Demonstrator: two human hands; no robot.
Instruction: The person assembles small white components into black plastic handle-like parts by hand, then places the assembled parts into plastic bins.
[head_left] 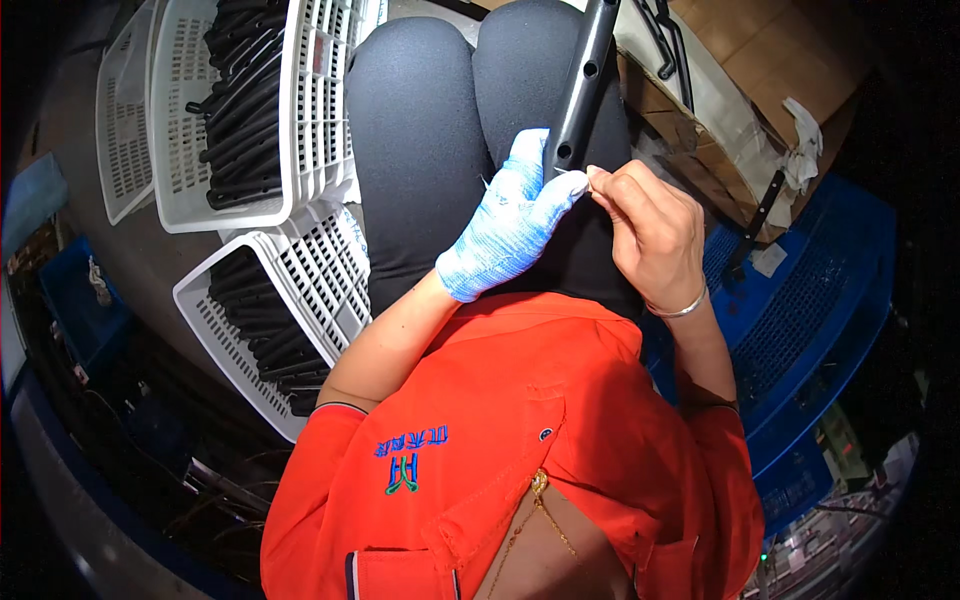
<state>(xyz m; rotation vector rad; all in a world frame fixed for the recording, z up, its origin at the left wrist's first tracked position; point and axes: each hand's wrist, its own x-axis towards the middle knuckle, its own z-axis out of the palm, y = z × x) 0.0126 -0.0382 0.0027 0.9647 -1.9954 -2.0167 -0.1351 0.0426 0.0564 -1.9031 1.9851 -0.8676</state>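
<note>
A long black plastic tube [578, 100] with round holes in its side slants up over my lap, and its top runs out of view. My left hand [505, 215], in a blue and white knit glove, grips the tube's near end, thumb toward that end. Bare and with a bracelet at the wrist, my right hand [650, 225] meets the left thumb just beside the tube's end. Its thumb and index finger are pinched together; what is between them, if anything, is too small to make out.
On the left, a white basket [290, 110] and a second white basket [300, 290] hold many black tubular parts. A cardboard box [740, 50] with black parts lies at the upper right. Beside it are a black-handled tool [765, 205] and a blue crate [860, 250].
</note>
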